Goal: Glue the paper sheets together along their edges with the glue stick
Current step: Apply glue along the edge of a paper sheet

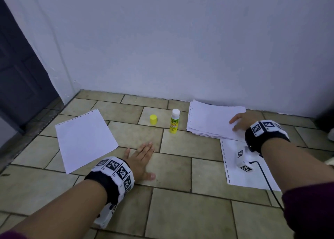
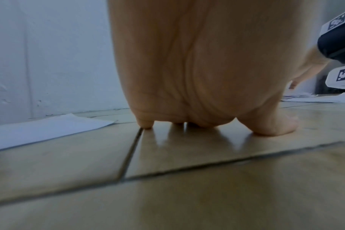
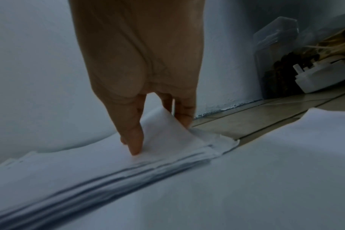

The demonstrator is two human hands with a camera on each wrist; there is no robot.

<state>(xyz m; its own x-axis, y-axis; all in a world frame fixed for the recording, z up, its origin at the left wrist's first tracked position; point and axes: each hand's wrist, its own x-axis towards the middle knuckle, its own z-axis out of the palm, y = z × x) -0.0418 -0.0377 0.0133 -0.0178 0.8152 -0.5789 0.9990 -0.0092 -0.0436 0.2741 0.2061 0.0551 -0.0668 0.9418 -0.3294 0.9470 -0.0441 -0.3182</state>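
Note:
My left hand (image 1: 142,159) lies flat on the tiled floor (image 1: 180,211) with straight fingers, holding nothing, just right of a single white sheet (image 1: 85,139). An uncapped glue stick (image 1: 175,120) stands upright on the floor, and its yellow cap (image 1: 153,119) sits to its left. My right hand (image 1: 239,121) is on the near right corner of a paper stack (image 1: 211,119) by the wall. In the right wrist view my right hand (image 3: 159,132) pinches the raised corner of the top sheet (image 3: 163,132) between thumb and fingers. Another single sheet (image 1: 233,170) lies under my right wrist.
A white wall (image 1: 180,40) runs close behind the stack and the glue stick. A dark door (image 1: 18,76) stands at the left. A clear plastic container (image 3: 276,46) and a white plug (image 3: 323,77) sit by the wall to the right. A black cable (image 1: 263,173) crosses the right sheet.

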